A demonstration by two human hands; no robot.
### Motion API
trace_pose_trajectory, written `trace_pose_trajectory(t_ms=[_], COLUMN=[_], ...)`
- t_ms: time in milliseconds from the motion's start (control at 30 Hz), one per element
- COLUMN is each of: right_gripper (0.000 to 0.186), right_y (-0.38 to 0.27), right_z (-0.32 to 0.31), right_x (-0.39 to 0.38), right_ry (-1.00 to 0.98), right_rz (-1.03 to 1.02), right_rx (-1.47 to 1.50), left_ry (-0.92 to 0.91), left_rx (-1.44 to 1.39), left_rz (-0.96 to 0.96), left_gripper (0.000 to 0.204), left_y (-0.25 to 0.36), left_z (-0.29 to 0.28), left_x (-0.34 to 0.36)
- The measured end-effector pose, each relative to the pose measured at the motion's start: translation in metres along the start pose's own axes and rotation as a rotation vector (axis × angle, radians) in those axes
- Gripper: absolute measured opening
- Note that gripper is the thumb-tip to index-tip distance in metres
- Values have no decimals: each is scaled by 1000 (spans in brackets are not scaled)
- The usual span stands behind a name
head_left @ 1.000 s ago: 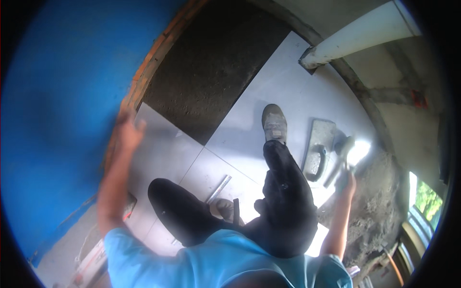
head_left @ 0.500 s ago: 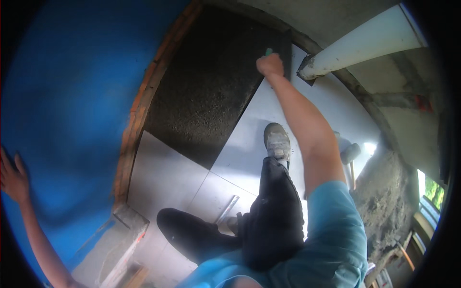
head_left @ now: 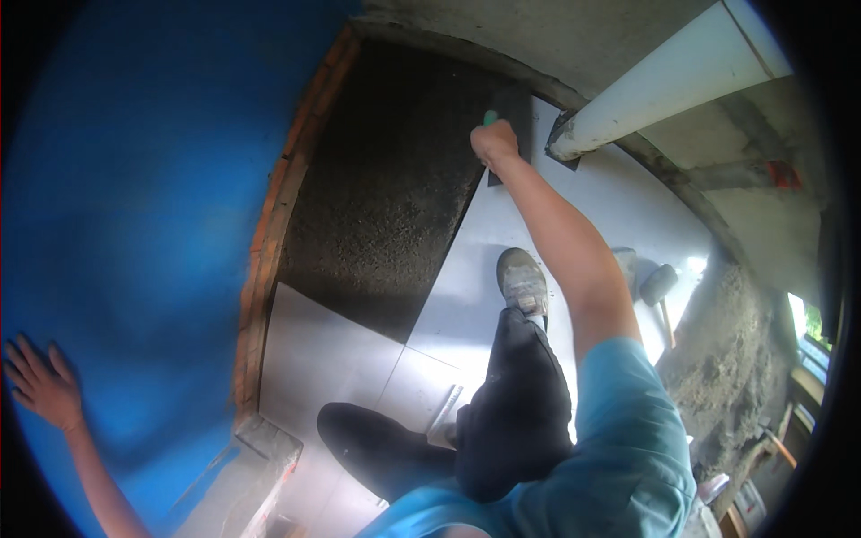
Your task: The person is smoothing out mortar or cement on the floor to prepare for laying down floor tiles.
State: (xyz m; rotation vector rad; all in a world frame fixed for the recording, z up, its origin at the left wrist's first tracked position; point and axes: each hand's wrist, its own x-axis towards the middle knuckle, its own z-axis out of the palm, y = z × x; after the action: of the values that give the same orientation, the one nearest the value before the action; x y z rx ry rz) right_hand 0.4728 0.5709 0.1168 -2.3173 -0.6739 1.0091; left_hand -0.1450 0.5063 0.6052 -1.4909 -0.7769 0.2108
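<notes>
My left hand (head_left: 43,384) is spread against the blue wall (head_left: 143,197) at left, holding nothing. Upper middle, my right hand (head_left: 495,143) is closed around the green handle (head_left: 491,117) of a tool with a dark flat blade (head_left: 518,108), which lies where the dark, rough mortar bed (head_left: 377,197) meets the pale floor tiles (head_left: 610,202). My right foot (head_left: 522,282) stands on the tiles; beside my forearm lie a partly hidden float (head_left: 624,263) and a mallet (head_left: 657,285).
A white pipe (head_left: 664,81) rises from the tiles at upper right. Exposed brick edging (head_left: 273,233) borders the blue wall. A metal strip (head_left: 446,408) lies between my legs. Rough cement (head_left: 726,359) and assorted materials are at right, near a bright opening (head_left: 807,318).
My right hand left the mallet at right and took the green-handled tool, since drawn slightly toward me. My left hand moved from the brick edging onto the blue wall.
</notes>
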Motion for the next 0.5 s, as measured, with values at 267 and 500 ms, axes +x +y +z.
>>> trace_pose_trajectory(t_ms=[267, 500], right_gripper=[35, 28], right_y=[-7, 10], right_z=[70, 66], right_x=[24, 75], right_ry=[-23, 33], right_rz=[33, 117], right_rx=[170, 467], left_ry=[-509, 64], left_rx=[339, -32], left_rz=[35, 4], left_gripper=[59, 59], left_y=[-12, 24], left_z=[9, -2], left_x=[-22, 20])
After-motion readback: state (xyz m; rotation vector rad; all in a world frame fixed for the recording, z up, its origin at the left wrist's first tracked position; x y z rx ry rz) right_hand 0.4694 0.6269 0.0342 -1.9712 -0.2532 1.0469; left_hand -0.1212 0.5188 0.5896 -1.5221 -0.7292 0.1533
